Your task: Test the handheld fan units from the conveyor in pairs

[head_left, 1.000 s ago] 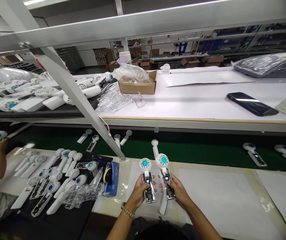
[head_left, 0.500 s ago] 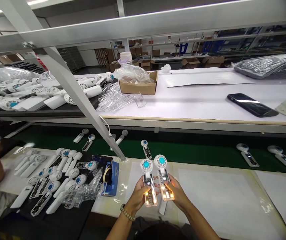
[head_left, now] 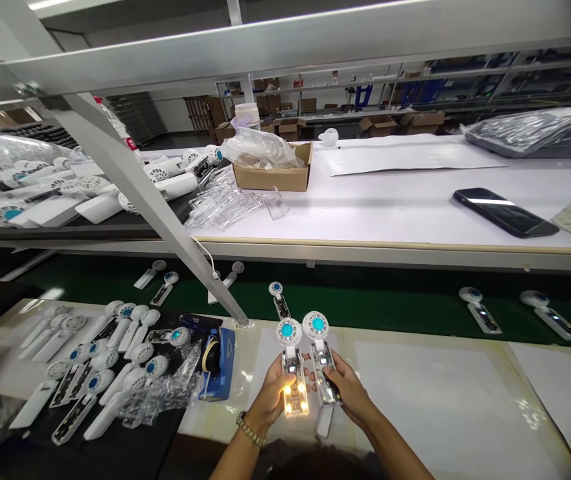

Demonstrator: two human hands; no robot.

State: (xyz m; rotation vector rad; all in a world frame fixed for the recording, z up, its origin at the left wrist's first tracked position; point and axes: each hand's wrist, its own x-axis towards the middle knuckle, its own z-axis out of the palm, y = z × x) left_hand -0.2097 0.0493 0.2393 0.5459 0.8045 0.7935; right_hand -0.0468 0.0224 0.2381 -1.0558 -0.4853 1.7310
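My left hand (head_left: 270, 395) is closed around the handle of a small white handheld fan (head_left: 291, 360) with a turquoise hub. Its handle is uncovered, showing the circuit board, and orange lights glow in it under my thumb. In my right hand (head_left: 351, 392) is a second handheld fan (head_left: 322, 357), its handle likewise uncovered. Only a small white light shows on that one, with my thumb pressed on the board. Both fans are held upright side by side, heads away from me. Below the right one, a white handle piece (head_left: 324, 421) lies on the table, partly hidden.
A green conveyor belt (head_left: 405, 300) carries several fans. Left of my hands stand a blue tape dispenser (head_left: 224, 367) and a black mat with many fans (head_left: 100, 380). A slanted metal post (head_left: 165, 213) rises there. A phone (head_left: 505, 212) and cardboard box (head_left: 272, 177) sit on the shelf.
The orange lights in the right-hand fan have gone out; the left-hand fan's still glow. Fans on the belt have shifted left. The view has turned slightly right.
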